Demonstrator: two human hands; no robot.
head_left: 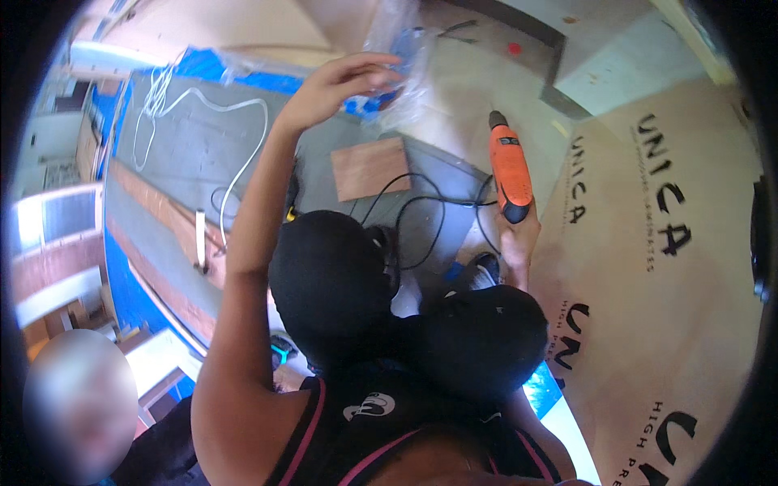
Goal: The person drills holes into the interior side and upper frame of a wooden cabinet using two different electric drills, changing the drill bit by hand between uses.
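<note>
An orange and black corded power drill (509,162) is gripped in my right hand (520,236), which closes round its handle below the body. The drill's bit end points away from me, toward the pale panel at the far side. My left hand (348,85) is raised ahead on my outstretched arm, with its fingers extended and slightly bent and nothing visible in it. Clear crumpled plastic wrap (401,69) lies just beyond those fingers; whether they touch it I cannot tell. A black cord (442,220) loops across the floor near the drill.
A square brown wood piece (371,168) lies on the grey floor covering. White cable (265,121) trails at the left, near long wooden boards (166,223). A large printed brown sheet (673,308) stands close on my right. Another person (158,445) is at lower left.
</note>
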